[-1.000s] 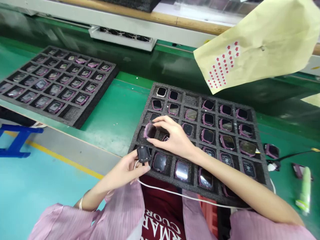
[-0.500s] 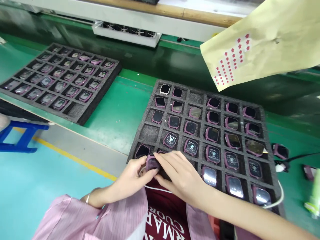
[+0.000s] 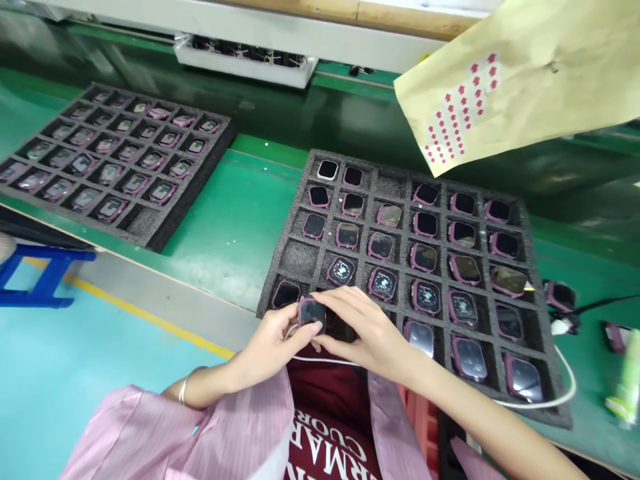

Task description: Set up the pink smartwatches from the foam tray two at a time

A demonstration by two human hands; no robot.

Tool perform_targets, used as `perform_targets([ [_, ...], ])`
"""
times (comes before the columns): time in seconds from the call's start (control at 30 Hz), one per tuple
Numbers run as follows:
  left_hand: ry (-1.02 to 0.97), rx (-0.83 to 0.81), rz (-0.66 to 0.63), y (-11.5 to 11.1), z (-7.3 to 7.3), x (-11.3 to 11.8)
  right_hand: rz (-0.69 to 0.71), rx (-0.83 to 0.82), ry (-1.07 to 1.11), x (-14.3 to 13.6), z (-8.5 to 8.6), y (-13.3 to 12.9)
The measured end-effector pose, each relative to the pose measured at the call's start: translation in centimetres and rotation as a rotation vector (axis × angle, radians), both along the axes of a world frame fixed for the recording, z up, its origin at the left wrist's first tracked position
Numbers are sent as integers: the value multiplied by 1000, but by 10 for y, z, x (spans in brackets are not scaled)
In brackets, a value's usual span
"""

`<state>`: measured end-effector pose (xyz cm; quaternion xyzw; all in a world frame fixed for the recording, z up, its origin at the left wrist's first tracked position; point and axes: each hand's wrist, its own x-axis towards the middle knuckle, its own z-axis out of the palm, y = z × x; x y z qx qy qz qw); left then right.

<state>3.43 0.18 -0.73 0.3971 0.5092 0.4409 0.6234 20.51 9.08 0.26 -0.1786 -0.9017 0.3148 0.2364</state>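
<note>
Purple-framed and dark-screened, a watch (image 3: 311, 312) is held over the near left part of the gray foam tray (image 3: 300, 257). The left hand (image 3: 273, 343) grips it from the left, thumb laid across the lower corner of its screen; its other fingers are mostly hidden behind. The right hand (image 3: 367, 327) closes on it from the right, index fingertip at the upper edge and thumb near the lower one, the gap between them narrow.

Rows of similar watches sit in the tray's compartments; four in a slanting line, from the one just beyond the hands rightward, show lit dials (image 3: 341, 271). A compartment just behind the held watch is bare. White cable (image 3: 567, 383) curves around the tray's near right corner. A loose watch (image 3: 560, 295) lies just right of the tray, a second filled tray (image 3: 137, 223) well to its left, and yellow paper (image 3: 540, 80) with red arrows hangs beyond it.
</note>
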Motion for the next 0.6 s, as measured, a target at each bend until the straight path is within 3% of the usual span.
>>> perform_targets([
  [0.27, 3, -45, 0, 13, -3, 2, 6, -40, -11, 2, -2, 16],
  [0.6, -69, -4, 46, 12, 1, 4, -12, 11, 53, 1, -6, 12],
])
